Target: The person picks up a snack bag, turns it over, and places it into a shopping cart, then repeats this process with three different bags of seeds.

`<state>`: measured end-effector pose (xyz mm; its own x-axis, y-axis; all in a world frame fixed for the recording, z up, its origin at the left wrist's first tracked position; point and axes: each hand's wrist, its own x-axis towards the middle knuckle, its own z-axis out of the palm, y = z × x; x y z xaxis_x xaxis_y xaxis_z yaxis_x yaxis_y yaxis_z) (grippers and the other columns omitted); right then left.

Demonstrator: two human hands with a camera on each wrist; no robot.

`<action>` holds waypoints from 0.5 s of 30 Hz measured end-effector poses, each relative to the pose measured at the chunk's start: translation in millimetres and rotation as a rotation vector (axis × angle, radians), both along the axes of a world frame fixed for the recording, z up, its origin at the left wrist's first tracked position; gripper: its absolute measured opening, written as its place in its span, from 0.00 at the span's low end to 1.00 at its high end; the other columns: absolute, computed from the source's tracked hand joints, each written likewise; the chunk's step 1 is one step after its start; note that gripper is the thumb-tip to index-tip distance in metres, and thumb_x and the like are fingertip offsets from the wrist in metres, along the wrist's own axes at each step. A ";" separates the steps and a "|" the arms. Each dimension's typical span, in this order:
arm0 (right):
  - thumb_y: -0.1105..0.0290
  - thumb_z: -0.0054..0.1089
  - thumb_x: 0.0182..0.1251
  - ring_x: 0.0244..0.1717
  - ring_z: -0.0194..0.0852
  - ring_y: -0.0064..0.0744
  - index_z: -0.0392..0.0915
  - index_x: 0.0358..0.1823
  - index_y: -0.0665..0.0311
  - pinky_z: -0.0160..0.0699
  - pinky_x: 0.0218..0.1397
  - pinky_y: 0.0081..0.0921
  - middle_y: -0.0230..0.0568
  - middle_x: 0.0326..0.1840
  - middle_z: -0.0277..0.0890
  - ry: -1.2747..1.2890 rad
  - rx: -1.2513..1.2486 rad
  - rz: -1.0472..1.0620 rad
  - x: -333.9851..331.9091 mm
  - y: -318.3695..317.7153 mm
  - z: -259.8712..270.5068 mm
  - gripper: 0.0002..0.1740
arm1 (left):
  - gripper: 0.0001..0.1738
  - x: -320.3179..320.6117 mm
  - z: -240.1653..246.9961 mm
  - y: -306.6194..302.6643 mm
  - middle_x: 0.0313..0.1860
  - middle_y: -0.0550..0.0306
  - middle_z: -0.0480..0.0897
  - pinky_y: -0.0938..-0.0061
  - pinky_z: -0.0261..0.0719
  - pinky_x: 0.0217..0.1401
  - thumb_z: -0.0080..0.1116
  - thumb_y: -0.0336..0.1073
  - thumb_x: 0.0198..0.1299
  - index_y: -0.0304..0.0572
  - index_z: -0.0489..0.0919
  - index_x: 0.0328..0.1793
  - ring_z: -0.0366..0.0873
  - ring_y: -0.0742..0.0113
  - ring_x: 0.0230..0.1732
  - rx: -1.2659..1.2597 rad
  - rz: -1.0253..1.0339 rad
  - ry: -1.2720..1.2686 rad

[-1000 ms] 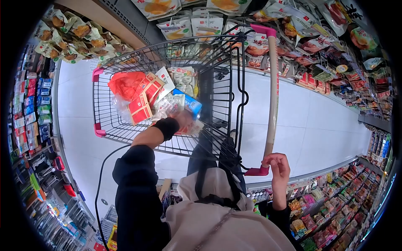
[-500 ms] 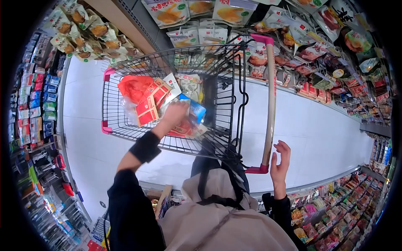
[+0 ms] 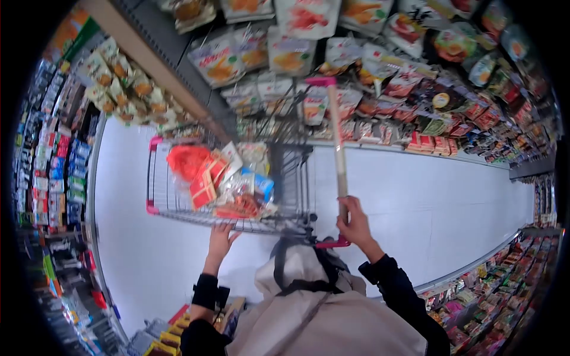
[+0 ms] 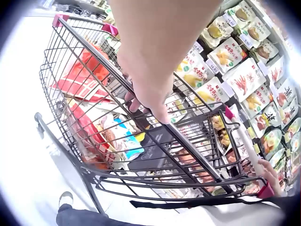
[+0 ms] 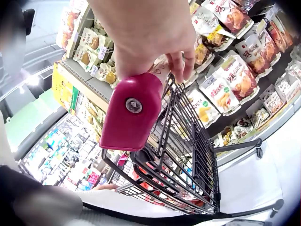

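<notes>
The loaded shopping cart (image 3: 184,215) stands in the aisle, just beside the snack shelves (image 3: 380,89). The right grip (image 3: 354,224) is clenched round the near end of the handle (image 3: 338,148), and the left grip (image 3: 221,240) hooks its fingers over the near rim. Push evenly with both, steering wide of the hanging packets.

Goods (image 3: 228,181) crowd cart (image 3: 159,187), floor (image 3: 427,196) open

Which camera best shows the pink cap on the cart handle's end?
The right wrist view: the pink cap fills the middle, its screw plain, just below the right hand. The head view shows it small under that hand; the left wrist view shows it tiny near the frame's edge.
</notes>
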<state>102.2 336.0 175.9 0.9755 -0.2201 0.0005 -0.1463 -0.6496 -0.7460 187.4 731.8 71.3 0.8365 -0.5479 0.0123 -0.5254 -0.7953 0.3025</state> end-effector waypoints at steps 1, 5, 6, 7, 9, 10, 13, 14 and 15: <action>0.71 0.53 0.45 0.37 0.69 0.49 0.66 0.50 0.56 0.72 0.37 0.34 0.48 0.50 0.61 -0.011 0.007 0.010 1.2 -2.2 3.2 0.24 | 0.17 -1.0 -0.2 -2.4 0.37 0.53 0.76 0.56 0.58 0.57 0.54 0.47 0.52 0.44 0.75 0.42 0.69 0.53 0.46 -0.007 0.009 0.021; 0.68 0.53 0.47 0.35 0.69 0.49 0.64 0.50 0.57 0.72 0.38 0.36 0.46 0.46 0.62 -0.072 0.033 0.090 -1.2 -15.5 0.6 0.25 | 0.15 -4.6 -6.2 -10.4 0.37 0.55 0.76 0.55 0.58 0.58 0.54 0.47 0.50 0.47 0.76 0.39 0.69 0.54 0.45 0.019 0.060 0.063; 0.68 0.53 0.47 0.36 0.69 0.49 0.64 0.50 0.57 0.71 0.39 0.36 0.47 0.46 0.62 -0.076 0.030 0.094 -3.7 -20.2 -5.9 0.25 | 0.15 -6.0 -8.5 -12.3 0.37 0.55 0.76 0.54 0.58 0.58 0.54 0.47 0.50 0.47 0.76 0.38 0.69 0.53 0.45 0.045 0.071 0.053; 0.68 0.53 0.47 0.37 0.69 0.49 0.63 0.51 0.57 0.71 0.40 0.37 0.47 0.46 0.61 -0.080 0.027 0.100 -3.7 -23.5 -4.9 0.25 | 0.15 -7.0 -9.7 -15.8 0.37 0.55 0.76 0.54 0.58 0.58 0.54 0.47 0.50 0.47 0.76 0.38 0.69 0.53 0.45 0.072 0.085 0.044; 0.67 0.52 0.48 0.40 0.68 0.51 0.63 0.51 0.57 0.70 0.42 0.39 0.47 0.46 0.60 -0.025 0.028 0.111 -5.2 -29.8 -3.0 0.25 | 0.13 -9.2 -12.3 -20.5 0.36 0.54 0.75 0.53 0.58 0.57 0.54 0.45 0.50 0.46 0.77 0.36 0.69 0.52 0.45 0.076 0.120 0.063; 0.67 0.52 0.48 0.40 0.68 0.51 0.62 0.51 0.56 0.70 0.42 0.39 0.47 0.46 0.60 -0.044 0.026 0.113 -7.7 -32.6 -3.3 0.25 | 0.13 -10.9 -14.3 -21.5 0.36 0.53 0.75 0.53 0.58 0.57 0.54 0.45 0.51 0.46 0.77 0.35 0.69 0.52 0.45 0.051 0.123 0.062; 0.67 0.53 0.47 0.40 0.68 0.52 0.61 0.51 0.56 0.70 0.42 0.39 0.46 0.46 0.59 -0.075 0.044 0.119 -14.1 -38.5 -3.9 0.25 | 0.11 -19.3 -13.9 -29.7 0.35 0.51 0.74 0.52 0.57 0.58 0.54 0.43 0.51 0.45 0.77 0.33 0.68 0.49 0.45 -0.029 0.164 0.125; 0.67 0.53 0.47 0.40 0.68 0.52 0.61 0.51 0.56 0.70 0.42 0.40 0.45 0.46 0.59 -0.089 0.059 0.122 -15.9 -41.8 -3.7 0.25 | 0.11 -20.9 -14.4 -34.2 0.35 0.50 0.74 0.53 0.58 0.58 0.54 0.42 0.51 0.44 0.77 0.33 0.68 0.49 0.45 -0.031 0.162 0.111; 0.68 0.53 0.47 0.40 0.68 0.52 0.61 0.50 0.56 0.70 0.42 0.40 0.45 0.46 0.59 -0.100 0.075 0.126 -18.3 -44.5 -3.9 0.25 | 0.10 -23.5 -13.9 -36.1 0.36 0.50 0.74 0.53 0.58 0.57 0.54 0.42 0.51 0.44 0.77 0.33 0.68 0.49 0.45 -0.030 0.160 0.099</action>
